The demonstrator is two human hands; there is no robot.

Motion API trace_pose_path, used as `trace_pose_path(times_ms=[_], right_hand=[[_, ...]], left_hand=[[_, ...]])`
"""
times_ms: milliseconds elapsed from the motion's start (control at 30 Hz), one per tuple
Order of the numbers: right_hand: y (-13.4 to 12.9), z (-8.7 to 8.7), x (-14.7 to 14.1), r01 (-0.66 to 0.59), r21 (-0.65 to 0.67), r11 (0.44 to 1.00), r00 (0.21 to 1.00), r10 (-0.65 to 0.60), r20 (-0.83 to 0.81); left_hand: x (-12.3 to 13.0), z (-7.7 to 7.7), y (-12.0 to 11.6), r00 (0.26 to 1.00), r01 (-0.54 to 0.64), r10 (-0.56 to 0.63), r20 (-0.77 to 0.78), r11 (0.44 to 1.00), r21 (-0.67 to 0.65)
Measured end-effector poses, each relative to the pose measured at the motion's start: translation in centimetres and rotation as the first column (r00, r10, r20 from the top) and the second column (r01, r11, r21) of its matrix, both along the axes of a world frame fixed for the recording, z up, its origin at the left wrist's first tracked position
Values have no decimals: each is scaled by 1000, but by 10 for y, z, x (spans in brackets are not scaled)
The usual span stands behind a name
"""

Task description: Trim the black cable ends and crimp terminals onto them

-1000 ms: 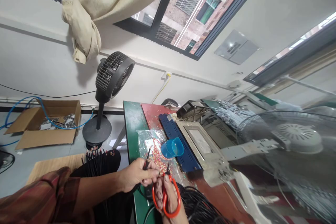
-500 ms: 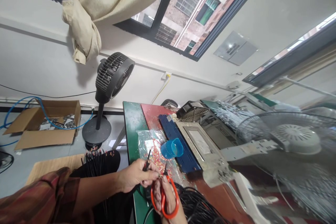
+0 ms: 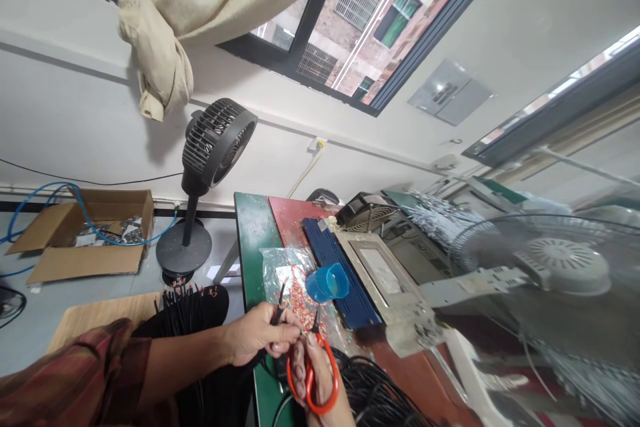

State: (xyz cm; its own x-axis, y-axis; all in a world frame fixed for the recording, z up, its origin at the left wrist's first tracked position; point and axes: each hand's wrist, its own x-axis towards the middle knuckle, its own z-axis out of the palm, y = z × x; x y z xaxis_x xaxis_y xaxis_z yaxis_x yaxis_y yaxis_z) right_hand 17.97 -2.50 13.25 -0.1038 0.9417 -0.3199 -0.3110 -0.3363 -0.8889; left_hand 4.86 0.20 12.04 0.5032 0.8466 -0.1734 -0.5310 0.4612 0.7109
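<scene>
Head view: your left hand point(image 3: 263, 333) pinches a black cable point(image 3: 278, 313). Your right hand point(image 3: 323, 372) grips orange scissors point(image 3: 335, 377) just beside it, blades roughly parallel.

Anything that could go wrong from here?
1. The right hand holds orange-handled scissors while its fingertips meet those of the left hand; a slip might nick a finger.
2. The blue cup is just beyond the blades and could get bumped.
3. Loose black cables beside the right hand might snag the handles.
</scene>
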Motion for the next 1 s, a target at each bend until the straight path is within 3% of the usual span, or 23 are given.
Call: trace_pose_path(times_ms=[467, 633, 733, 867, 933, 1000], right_hand=[[-1, -2, 2, -55, -43, 998, 997, 57, 60], [5, -10, 3, 16, 41, 999, 996, -20, 88], [5, -8, 4, 140, 94, 986, 968, -157, 196], [0, -4, 2, 227, 323, 919, 811, -362, 460], [-3, -5, 0, 158, 536, 829, 699, -477, 532], [-5, -7, -3, 11, 720, 694, 623, -568, 538]], left_hand=[[-9, 10, -3, 997, 29, -25, -76, 998, 54], [-5, 3, -2, 994, -43, 44, -102, 999, 11], [-3, 2, -1, 992, -102, 97, -83, 992, -69], [-7, 9, 2, 996, -86, 76, -47, 966, -245], [-10, 11, 3, 996, -90, 86, -27, 947, -310], [-11, 11, 3, 995, -83, 94, 15, 936, -343]])
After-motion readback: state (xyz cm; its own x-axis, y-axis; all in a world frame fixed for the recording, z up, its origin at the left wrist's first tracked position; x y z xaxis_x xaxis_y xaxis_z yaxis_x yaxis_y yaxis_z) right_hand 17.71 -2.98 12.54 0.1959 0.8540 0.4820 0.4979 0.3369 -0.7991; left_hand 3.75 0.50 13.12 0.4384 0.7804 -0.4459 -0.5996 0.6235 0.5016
